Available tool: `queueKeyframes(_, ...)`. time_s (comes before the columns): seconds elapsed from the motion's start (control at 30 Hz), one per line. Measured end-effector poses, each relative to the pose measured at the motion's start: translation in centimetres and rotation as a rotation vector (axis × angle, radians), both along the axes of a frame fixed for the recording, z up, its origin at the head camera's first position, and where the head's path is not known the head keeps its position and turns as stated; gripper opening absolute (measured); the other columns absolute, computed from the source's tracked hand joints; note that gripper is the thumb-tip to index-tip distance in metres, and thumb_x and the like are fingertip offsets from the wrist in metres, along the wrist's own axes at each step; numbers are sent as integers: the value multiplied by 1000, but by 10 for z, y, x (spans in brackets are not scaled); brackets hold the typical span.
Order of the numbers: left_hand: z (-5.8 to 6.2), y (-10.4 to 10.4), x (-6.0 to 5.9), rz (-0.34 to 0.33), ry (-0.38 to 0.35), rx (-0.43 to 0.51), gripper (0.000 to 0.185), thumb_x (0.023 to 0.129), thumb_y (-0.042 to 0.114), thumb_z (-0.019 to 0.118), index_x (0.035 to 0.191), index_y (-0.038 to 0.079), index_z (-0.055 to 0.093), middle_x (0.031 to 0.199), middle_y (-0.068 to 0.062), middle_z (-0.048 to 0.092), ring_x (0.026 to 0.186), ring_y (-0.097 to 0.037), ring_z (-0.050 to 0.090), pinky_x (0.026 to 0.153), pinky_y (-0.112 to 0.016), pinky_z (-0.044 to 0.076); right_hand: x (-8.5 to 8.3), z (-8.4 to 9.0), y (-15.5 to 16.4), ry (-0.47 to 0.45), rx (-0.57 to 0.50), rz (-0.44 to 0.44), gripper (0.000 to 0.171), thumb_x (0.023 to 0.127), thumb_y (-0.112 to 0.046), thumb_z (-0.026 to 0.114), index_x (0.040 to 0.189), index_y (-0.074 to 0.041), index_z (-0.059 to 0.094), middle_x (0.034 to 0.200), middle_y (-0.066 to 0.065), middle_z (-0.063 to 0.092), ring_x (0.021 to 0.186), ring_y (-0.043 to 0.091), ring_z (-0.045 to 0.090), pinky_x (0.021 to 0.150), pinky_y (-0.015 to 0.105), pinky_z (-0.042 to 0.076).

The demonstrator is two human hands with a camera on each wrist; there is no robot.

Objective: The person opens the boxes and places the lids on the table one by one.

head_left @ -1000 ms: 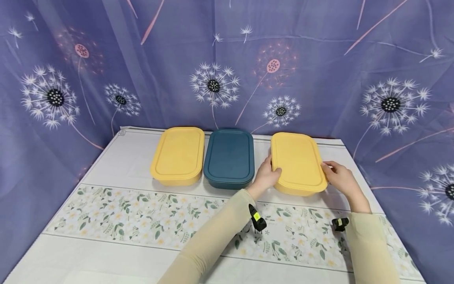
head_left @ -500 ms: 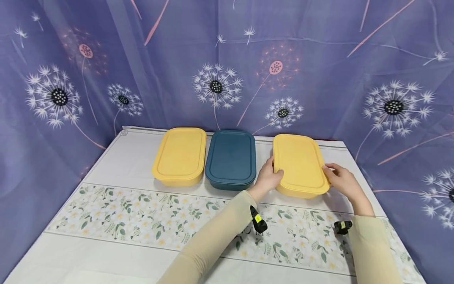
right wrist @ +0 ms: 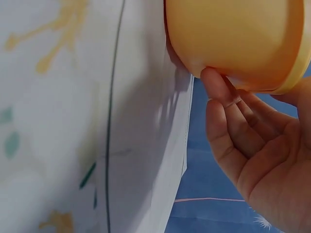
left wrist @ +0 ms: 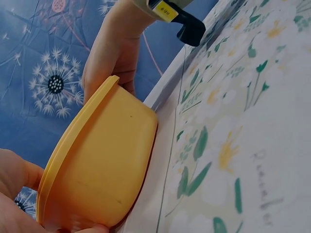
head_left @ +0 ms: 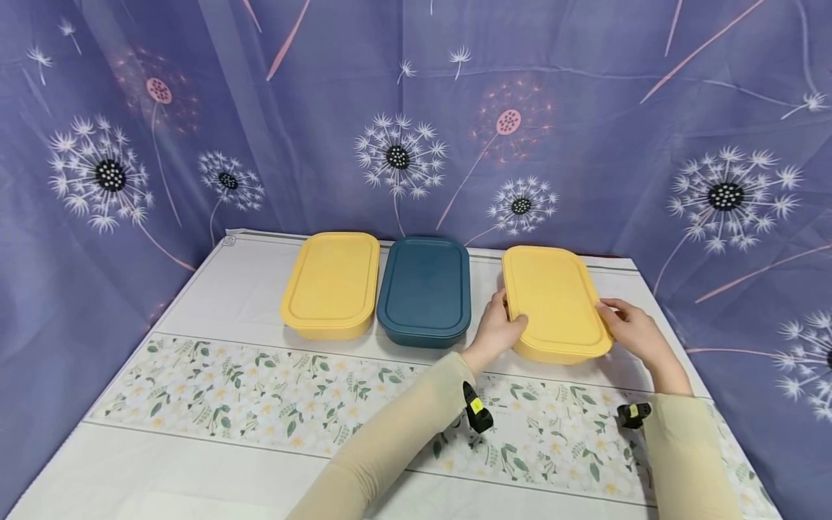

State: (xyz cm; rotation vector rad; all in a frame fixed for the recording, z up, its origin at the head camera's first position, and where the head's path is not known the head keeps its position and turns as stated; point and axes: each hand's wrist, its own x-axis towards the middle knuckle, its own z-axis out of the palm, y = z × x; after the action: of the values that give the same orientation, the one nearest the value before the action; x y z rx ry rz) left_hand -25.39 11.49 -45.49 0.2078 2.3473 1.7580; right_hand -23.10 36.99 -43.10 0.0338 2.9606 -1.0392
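Observation:
On the right of the head view stands a yellow lidded food container, held from both sides. My left hand grips its left side, with the thumb on the lid's edge. At its right side my right hand holds on, the thumb by the lid rim. The container's wall fills much of the left wrist view, its base close to the cloth. In the right wrist view the fingers of my right hand touch the lower part of the yellow wall.
A dark blue lidded container stands left of the held one, with a gap between. Beside it is another yellow container. The table has a white cloth with a floral band. A purple dandelion curtain hangs behind and at the sides.
The held yellow container and both hands have shifted slightly right, and the gap to the blue container is a little wider. The head view has moved slightly too.

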Motion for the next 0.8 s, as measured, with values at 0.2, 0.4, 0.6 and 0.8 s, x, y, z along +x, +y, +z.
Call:
queueKeyframes(0.2, 0, 2, 4, -7, -34, 43, 68, 99, 20, 63, 157, 8, 29, 147, -14, 43, 136, -22, 45, 111, -30, 40, 2, -2, 5, 13, -8, -7, 63, 109, -41, 39, 141, 12, 47, 109, 31, 66, 78, 17, 61, 65, 30, 51)
queueKeyframes(0.4, 4, -2, -8, 20, -90, 102, 64, 101, 21, 58, 157, 9, 29, 145, -12, 44, 136, -22, 44, 113, -34, 39, 4, 1, 4, -15, -38, 13, 65, 109, -41, 39, 143, 14, 43, 106, 28, 66, 74, 14, 62, 64, 30, 54)
queueKeyframes(0.6, -1, -3, -21, 23, -82, 93, 58, 102, 15, 51, 156, 4, 32, 148, -13, 46, 138, -22, 44, 113, -34, 38, 12, 2, 6, -99, -72, 38, 71, 107, -42, 43, 147, 16, 35, 116, 32, 63, 78, 10, 64, 69, 33, 59)
queueKeyframes(0.8, -8, -2, -21, -29, -119, 155, 56, 105, 21, 48, 156, 6, 31, 154, -10, 43, 142, -18, 39, 115, -32, 36, 15, 1, 5, -100, -99, 37, 71, 107, -41, 45, 146, 17, 35, 114, 31, 63, 78, 10, 63, 67, 32, 59)
